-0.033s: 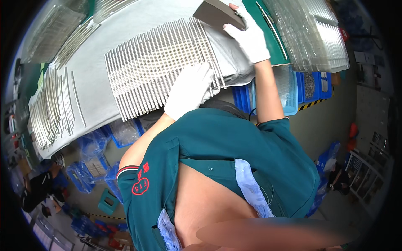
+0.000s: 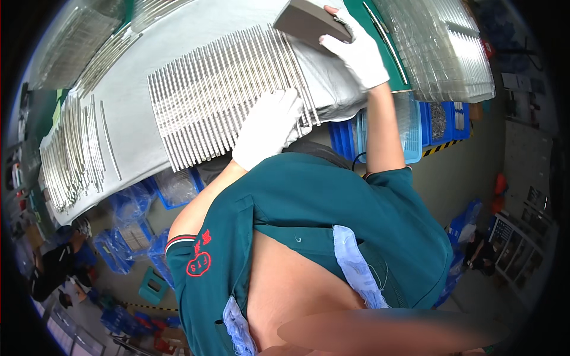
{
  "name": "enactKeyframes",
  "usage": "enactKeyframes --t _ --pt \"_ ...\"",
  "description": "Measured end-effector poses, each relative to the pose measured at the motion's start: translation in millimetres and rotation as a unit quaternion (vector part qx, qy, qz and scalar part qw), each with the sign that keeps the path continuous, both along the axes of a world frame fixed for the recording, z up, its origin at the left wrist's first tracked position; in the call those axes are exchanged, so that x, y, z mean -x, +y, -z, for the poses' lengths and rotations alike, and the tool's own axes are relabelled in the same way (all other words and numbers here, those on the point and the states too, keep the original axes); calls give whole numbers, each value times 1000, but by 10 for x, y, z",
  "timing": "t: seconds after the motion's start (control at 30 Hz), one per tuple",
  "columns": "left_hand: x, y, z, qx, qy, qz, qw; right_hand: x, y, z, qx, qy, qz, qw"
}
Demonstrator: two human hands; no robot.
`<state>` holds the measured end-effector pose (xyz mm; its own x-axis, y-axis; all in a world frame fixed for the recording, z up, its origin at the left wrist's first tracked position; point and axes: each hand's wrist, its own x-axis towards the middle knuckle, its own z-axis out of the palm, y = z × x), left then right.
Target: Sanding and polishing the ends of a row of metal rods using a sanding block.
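Your row of metal rods [image 2: 222, 92] looks already laid out side by side on the tabletop [image 2: 133, 113], a looser bunch [image 2: 70, 154] at left remains outside it, your right hand [image 2: 358, 54] clamps a grey block [image 2: 312, 25], and your left hand's [image 2: 267, 129] grip over the rods I cannot tell.

Bright tabletop [image 2: 130, 126], glare on metal rods [image 2: 219, 96], dimmer floor [image 2: 463, 172], fisheye-bent edges, blackened corners, smooth blur low down

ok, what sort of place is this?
Most likely a factory workshop: metal rods laid in a close row on a cloth-covered workbench, blue plastic bins below, and yellow-and-black striped tape by them.
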<state>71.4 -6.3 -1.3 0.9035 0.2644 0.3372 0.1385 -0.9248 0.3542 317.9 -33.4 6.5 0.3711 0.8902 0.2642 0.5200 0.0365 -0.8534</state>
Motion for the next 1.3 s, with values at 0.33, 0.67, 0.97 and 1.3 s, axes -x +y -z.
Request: enactKeyframes --t 0.33,0.67,0.97,1.3 --pt "3 0 175 8 -40 11 999 297 146 -276 107 -12 -269 957" --pt "40 4 117 0 -32 13 999 265 104 -328 104 -46 -255 960" --pt "32 7 123 28 -16 18 999 269 51 -356 95 -94 -249 959" --pt "-5 15 23 5 76 10 997 -156 -57 170 -157 555 4 817"
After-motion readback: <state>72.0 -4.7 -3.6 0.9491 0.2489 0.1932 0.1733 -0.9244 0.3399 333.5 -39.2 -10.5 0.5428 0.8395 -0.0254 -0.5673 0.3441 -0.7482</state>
